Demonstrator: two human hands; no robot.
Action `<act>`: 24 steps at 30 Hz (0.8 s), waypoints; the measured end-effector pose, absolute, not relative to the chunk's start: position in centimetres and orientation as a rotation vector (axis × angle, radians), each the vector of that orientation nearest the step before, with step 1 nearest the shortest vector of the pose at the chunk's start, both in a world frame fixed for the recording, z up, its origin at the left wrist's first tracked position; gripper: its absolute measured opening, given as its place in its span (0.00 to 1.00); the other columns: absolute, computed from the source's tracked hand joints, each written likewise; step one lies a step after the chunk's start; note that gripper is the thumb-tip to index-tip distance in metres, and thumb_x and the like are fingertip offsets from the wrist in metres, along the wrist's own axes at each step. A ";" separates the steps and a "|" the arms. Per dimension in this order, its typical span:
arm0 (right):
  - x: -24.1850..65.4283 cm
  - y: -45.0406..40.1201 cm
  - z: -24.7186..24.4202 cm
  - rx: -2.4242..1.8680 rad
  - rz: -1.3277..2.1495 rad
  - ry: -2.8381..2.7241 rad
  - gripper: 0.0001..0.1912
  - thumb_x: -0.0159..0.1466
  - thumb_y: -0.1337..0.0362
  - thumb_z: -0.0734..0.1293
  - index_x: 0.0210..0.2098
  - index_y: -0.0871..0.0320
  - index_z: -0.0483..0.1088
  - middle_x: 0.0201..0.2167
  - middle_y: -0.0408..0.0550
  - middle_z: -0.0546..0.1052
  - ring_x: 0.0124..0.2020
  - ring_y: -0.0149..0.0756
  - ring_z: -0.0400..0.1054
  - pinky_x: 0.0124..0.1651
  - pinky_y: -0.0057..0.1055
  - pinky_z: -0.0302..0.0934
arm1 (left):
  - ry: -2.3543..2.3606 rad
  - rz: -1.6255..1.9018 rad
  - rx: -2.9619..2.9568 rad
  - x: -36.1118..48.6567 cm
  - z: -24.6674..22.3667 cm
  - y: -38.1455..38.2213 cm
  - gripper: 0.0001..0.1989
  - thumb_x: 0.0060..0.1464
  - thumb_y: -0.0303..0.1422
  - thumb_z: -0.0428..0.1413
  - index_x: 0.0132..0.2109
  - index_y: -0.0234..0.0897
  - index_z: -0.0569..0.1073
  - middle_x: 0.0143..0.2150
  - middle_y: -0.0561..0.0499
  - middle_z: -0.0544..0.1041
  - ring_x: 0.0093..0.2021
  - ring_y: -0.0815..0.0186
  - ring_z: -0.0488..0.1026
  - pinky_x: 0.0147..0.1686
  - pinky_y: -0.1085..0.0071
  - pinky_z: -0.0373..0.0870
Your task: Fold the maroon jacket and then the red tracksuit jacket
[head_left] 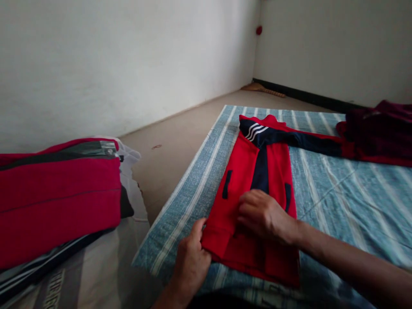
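A red and navy jacket (234,171) lies folded lengthwise on a blue striped cloth (193,180), its white-striped shoulder at the far end. One navy sleeve stretches out to the right. My left hand (193,253) grips the jacket's near left corner at the hem, thumb on top and fingers hidden beneath. Over the lower middle of the jacket is my right hand (265,214), its fingers curled in against the fabric; whatever the fingertips hold is hidden.
At the left, a stack of folded clothes (61,189) with a pinkish-red item on top rests on a pale printed bag. A dark maroon garment (380,128) lies at the right over the sleeve's end. Walls rise behind the floor.
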State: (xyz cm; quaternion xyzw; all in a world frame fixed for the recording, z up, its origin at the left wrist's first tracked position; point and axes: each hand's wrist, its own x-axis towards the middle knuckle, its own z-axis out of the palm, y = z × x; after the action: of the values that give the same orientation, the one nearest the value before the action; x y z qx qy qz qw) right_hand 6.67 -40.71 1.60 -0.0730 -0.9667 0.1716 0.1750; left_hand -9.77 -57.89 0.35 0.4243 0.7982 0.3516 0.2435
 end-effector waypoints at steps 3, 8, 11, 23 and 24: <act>9.1 -46.5 1.9 -0.108 0.511 -2.835 0.10 0.66 0.69 0.58 0.30 0.58 0.68 0.36 0.49 0.72 0.39 0.38 0.64 0.46 0.38 0.59 | 2.159 0.966 1.143 -9.6 0.6 -57.8 0.20 0.49 0.33 0.53 0.51 0.35 0.68 0.31 0.50 0.80 0.30 0.62 0.78 0.30 0.73 0.74; 10.1 -49.5 0.7 -0.306 0.147 -2.847 0.11 0.63 0.71 0.59 0.35 0.61 0.74 0.47 0.56 0.73 0.51 0.47 0.62 0.55 0.44 0.55 | 2.163 1.010 1.220 -9.6 0.4 -57.9 0.19 0.50 0.32 0.53 0.51 0.35 0.69 0.33 0.48 0.80 0.31 0.62 0.78 0.30 0.72 0.74; 9.8 -49.7 0.1 -0.318 -0.018 -2.827 0.13 0.62 0.68 0.60 0.38 0.63 0.76 0.47 0.59 0.73 0.51 0.50 0.62 0.53 0.47 0.56 | 2.211 1.019 1.291 -9.8 0.1 -58.0 0.18 0.50 0.31 0.53 0.50 0.36 0.70 0.33 0.48 0.80 0.33 0.61 0.78 0.29 0.72 0.75; 9.8 -51.4 -2.7 -0.309 0.122 -2.668 0.13 0.62 0.68 0.60 0.41 0.63 0.74 0.43 0.55 0.76 0.53 0.49 0.63 0.58 0.49 0.54 | 2.321 0.815 1.530 -10.0 0.0 -58.4 0.19 0.51 0.27 0.50 0.51 0.37 0.69 0.33 0.49 0.80 0.32 0.62 0.78 0.29 0.72 0.74; 9.9 -51.5 -2.8 -0.310 0.144 -2.633 0.14 0.62 0.70 0.59 0.43 0.63 0.73 0.42 0.54 0.76 0.53 0.46 0.64 0.58 0.47 0.56 | 2.333 0.783 1.591 -10.1 -0.1 -58.6 0.20 0.51 0.27 0.49 0.52 0.37 0.68 0.33 0.49 0.80 0.32 0.62 0.78 0.29 0.71 0.74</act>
State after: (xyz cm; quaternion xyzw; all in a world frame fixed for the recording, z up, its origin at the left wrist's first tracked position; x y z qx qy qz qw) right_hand 9.91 -51.49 -2.81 -0.1134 -0.9624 0.0526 0.2411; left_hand -10.09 -58.56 -0.12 0.5399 0.7917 0.2657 0.1055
